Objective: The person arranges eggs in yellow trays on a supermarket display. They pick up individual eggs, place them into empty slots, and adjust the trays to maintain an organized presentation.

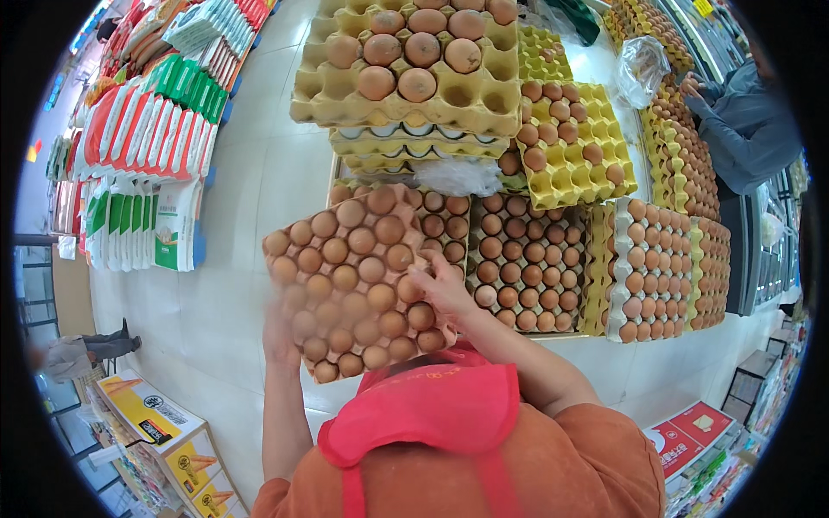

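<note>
A pinkish pulp tray [410, 206] full of brown eggs [343, 277] is held before my chest, slightly tilted. My left hand [282, 333] supports its left edge; the fingers there are mostly hidden and part of the area is hazy. At the opposite edge, my right hand [447, 285] grips the rim with the thumb on top. Just beyond the tray lie more brown eggs in a box [469, 259], partly covered by it. Farther ahead rises a stack of yellow egg trays [317, 107], the top one partly filled with brown eggs.
A partly filled yellow tray [592, 171] leans right of the stack, near a crumpled plastic bag [456, 175]. More stacked egg trays [618, 272] stand right, with another person [745, 123] behind. Packaged bags [139, 129] fill a display at left. A printed carton [152, 408] stands lower left.
</note>
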### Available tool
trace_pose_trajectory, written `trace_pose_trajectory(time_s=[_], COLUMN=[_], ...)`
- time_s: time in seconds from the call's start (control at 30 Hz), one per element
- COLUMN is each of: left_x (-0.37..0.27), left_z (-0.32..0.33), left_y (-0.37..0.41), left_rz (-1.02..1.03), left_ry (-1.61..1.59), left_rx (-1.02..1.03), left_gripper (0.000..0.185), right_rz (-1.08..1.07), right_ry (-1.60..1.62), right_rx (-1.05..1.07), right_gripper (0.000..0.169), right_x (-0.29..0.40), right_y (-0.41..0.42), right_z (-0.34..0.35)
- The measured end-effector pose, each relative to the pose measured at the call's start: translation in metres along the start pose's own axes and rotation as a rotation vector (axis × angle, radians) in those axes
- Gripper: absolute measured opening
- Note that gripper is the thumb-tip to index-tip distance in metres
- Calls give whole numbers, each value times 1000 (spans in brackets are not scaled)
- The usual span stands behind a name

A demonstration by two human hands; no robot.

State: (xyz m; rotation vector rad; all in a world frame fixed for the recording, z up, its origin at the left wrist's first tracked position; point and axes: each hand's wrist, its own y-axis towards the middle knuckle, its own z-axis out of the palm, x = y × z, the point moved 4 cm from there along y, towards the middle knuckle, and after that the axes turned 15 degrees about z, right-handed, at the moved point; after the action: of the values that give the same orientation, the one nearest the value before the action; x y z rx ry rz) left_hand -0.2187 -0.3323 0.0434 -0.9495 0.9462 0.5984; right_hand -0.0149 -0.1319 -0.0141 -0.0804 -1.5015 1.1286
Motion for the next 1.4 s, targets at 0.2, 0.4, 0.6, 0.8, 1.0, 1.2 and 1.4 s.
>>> trace_pose_trajectory(time_s=[0.2, 0.4, 0.6, 0.8, 1.0, 1.2, 1.4], left_x=[17, 17, 23, 25, 38, 37, 34], left_z=[-74, -107, -138, -146, -170, -160, -150], left_y=[-37, -75, -112, -146, -166, -161, -140], left_rz=[22, 67, 65, 32, 34, 30, 35], left_ry=[-73, -93, -149, -175, -166, -162, -127], left_rx=[-192, -272, -383, -502, -521, -533, -470], left_gripper=[64, 68, 72, 73, 75, 76, 76], right_rz=[6, 33, 111, 75, 39, 68, 116], right_ry=[-192, -314, -516, -515, -565, -537, -479], right_rx=[89, 169, 267, 365, 426, 420, 345], right_gripper=[55, 51, 57, 62, 71, 71, 71], right_x=[15, 7, 3, -9, -24, -19, -7], right_y=[-12, -17, -30, -38, -39, -41, -44], right_z=[40, 74, 99, 118, 128, 120, 99])
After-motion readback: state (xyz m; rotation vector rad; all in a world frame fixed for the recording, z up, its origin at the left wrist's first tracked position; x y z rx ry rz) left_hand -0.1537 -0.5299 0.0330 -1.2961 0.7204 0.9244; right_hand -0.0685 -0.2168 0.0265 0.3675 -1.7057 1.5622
